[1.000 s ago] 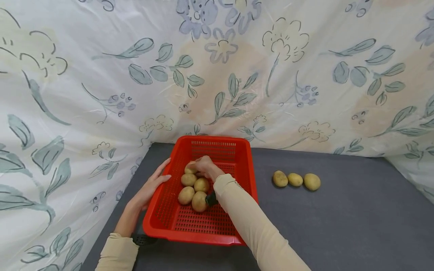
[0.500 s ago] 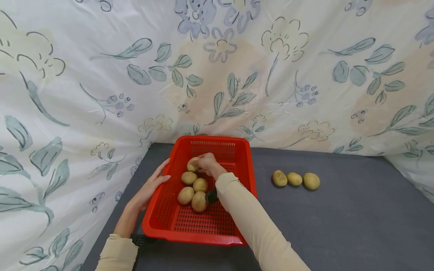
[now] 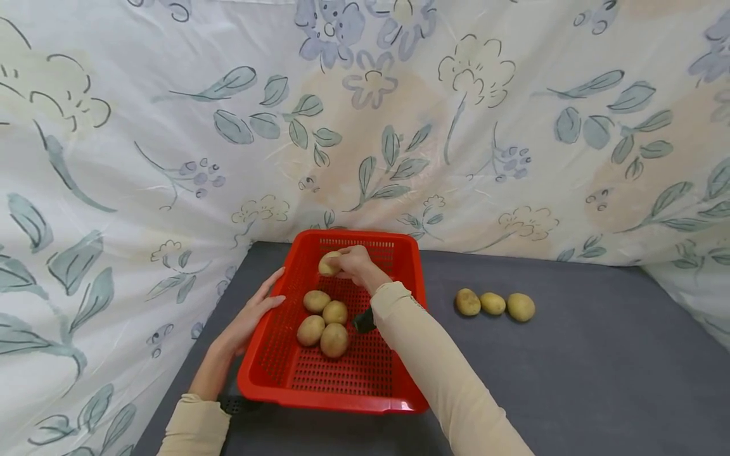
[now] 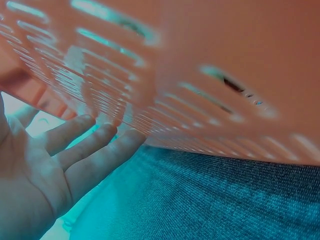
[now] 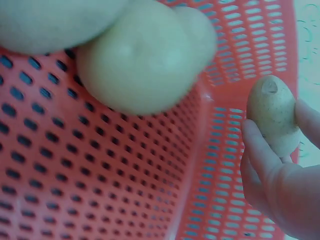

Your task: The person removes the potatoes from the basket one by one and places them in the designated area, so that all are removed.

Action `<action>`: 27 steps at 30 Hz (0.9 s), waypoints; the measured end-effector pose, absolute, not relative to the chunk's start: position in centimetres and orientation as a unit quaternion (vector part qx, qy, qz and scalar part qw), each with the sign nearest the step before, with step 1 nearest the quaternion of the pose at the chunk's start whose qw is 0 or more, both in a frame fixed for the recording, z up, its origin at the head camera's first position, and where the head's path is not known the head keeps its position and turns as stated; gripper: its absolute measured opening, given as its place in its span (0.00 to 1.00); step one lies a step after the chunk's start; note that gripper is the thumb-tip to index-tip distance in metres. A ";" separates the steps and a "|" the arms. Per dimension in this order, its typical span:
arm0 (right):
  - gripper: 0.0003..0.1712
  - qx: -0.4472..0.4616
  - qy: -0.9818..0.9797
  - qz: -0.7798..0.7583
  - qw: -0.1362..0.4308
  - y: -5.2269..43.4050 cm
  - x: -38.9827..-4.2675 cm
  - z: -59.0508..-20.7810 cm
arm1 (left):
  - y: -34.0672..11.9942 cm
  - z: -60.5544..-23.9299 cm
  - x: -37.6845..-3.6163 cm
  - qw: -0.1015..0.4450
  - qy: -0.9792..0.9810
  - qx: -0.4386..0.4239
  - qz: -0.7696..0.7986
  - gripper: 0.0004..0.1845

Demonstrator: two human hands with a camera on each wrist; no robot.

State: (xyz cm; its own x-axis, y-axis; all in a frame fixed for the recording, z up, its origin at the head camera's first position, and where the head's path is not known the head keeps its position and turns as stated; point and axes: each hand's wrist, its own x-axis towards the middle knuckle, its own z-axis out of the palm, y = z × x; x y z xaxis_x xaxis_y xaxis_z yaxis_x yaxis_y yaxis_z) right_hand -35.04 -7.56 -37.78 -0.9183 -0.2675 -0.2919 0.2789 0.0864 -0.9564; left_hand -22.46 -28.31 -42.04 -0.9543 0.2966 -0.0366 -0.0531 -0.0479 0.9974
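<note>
A red slotted basket (image 3: 285, 373) sits on the grey table. My right hand (image 3: 355, 263) grips a potato (image 3: 329, 263) and holds it above the basket's far end; the right wrist view shows that potato (image 5: 274, 111) between my fingers (image 5: 260, 155). Several more potatoes (image 3: 322, 320) lie together on the basket floor. My left hand (image 3: 251, 316) rests flat against the basket's left outer wall (image 4: 165, 95), with straight fingers (image 4: 95, 155).
Three potatoes (image 3: 494, 304) lie in a row on the grey table (image 3: 570, 380) to the right of the basket. A floral cloth (image 3: 365, 126) hangs behind and along the left side, close to the basket.
My right hand has lifted one potato off the pile and raised it toward the basket's far end. My left hand stays on the basket's side.
</note>
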 end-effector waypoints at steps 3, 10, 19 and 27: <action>0.27 -0.003 0.707 -0.677 0.206 -6.9 -35.4 -36.7 | -28.4 -41.9 -22.5 0.118 0.682 0.090 0.716 0.33; 0.27 -0.010 0.696 -0.685 0.214 -4.9 -35.8 -34.8 | -28.3 -41.9 -22.4 0.118 0.682 0.092 0.716 0.33; 0.25 -0.037 0.686 -0.692 0.224 -1.8 -36.2 -33.3 | -28.4 -42.1 -22.3 0.117 0.680 0.100 0.717 0.34; 0.29 -0.038 0.680 -0.700 0.214 2.0 -37.2 -32.4 | -28.2 -42.1 -22.3 0.115 0.680 0.103 0.716 0.34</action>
State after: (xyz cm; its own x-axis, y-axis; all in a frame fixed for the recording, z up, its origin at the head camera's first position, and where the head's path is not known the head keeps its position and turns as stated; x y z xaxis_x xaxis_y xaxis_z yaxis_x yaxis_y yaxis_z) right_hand -37.16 2.00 -32.35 -0.9053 -0.3521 -0.2378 0.2480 0.0166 -0.9686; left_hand -22.31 -28.20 -42.11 -0.9523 0.3050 -0.0095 -0.0252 -0.0477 0.9985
